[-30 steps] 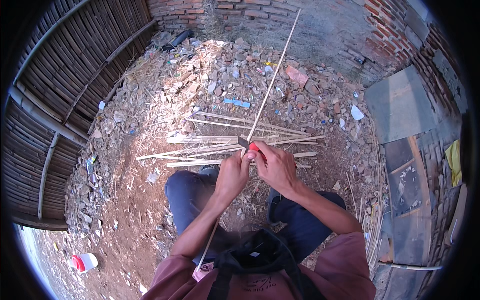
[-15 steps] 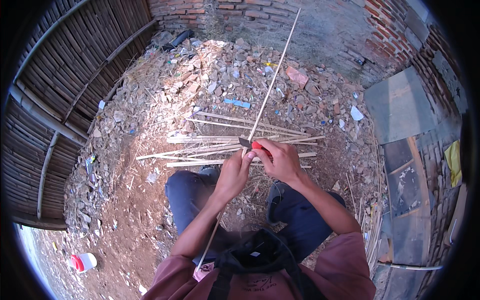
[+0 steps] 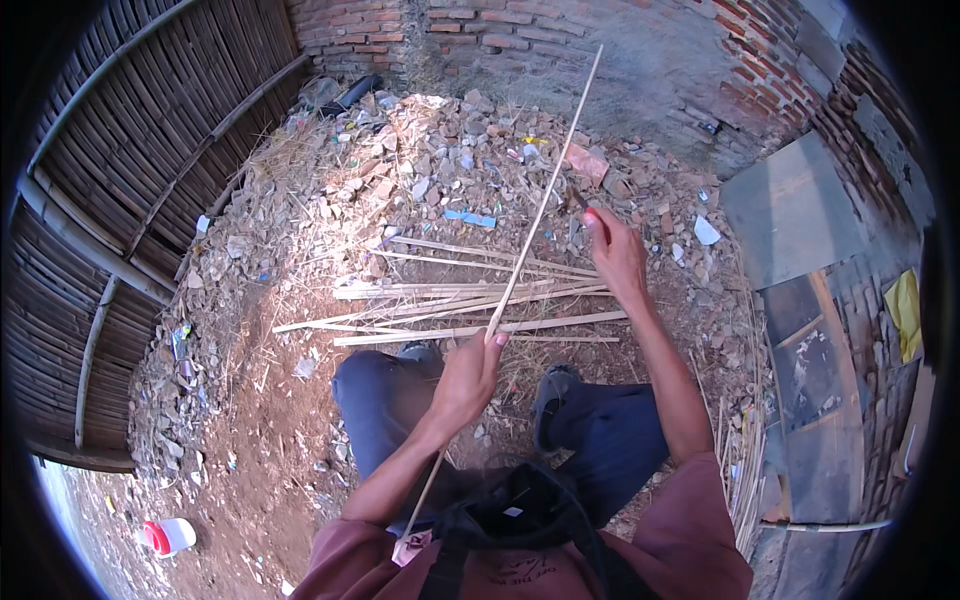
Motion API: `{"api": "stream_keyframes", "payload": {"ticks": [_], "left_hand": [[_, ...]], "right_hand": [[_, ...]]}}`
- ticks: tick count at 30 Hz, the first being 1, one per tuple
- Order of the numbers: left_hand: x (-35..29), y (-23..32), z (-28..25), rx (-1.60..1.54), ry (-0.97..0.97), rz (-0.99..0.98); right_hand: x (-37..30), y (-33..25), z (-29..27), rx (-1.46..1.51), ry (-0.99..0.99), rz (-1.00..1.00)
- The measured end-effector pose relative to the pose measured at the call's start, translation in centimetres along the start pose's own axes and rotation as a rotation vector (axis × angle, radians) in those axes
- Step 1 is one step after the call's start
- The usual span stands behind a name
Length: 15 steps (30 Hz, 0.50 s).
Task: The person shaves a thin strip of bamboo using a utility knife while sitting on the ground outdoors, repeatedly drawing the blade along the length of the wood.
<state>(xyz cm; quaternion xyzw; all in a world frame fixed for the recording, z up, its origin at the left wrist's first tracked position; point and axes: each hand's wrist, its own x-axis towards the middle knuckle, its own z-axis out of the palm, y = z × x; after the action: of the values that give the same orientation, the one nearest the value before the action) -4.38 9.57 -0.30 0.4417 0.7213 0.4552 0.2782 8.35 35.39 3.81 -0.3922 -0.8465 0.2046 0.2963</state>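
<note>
My left hand (image 3: pixel 466 378) is closed around a long, thin bamboo strip (image 3: pixel 549 190). The strip slants from beside my lap up and away to the far right, its far end high over the rubble. Off to the right of the strip and apart from it, my right hand (image 3: pixel 622 258) grips a knife (image 3: pixel 579 199) with a red handle and a dark blade, its blade pointing away and to the left. Beyond my feet, several pale bamboo strips (image 3: pixel 420 334) lie in a loose, crossing pile on the ground.
Broken brick and stone rubble (image 3: pixel 450 165) spreads toward a brick wall (image 3: pixel 500 30). A bamboo-slat fence (image 3: pixel 150 120) rises on the left. Flat grey panels (image 3: pixel 795 205) lean at the right. A white container with a red lid (image 3: pixel 175 537) lies at the lower left.
My right hand and the knife have moved away and to the right, off the strip beside my left hand. The strip's far end has dipped slightly; my left hand still holds it.
</note>
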Motion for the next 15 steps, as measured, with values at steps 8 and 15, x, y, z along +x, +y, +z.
{"api": "stream_keyframes", "payload": {"ticks": [8, 15], "left_hand": [[1.9, -0.6, -2.0, -0.735, -0.341, -0.254], [1.3, -0.4, -2.6, -1.011, -0.493, -0.264]], "right_hand": [[-1.1, 4.2, -0.7, 0.463, 0.005, 0.13], [-3.9, -1.3, 1.2, 0.559, -0.336, -0.023]]}}
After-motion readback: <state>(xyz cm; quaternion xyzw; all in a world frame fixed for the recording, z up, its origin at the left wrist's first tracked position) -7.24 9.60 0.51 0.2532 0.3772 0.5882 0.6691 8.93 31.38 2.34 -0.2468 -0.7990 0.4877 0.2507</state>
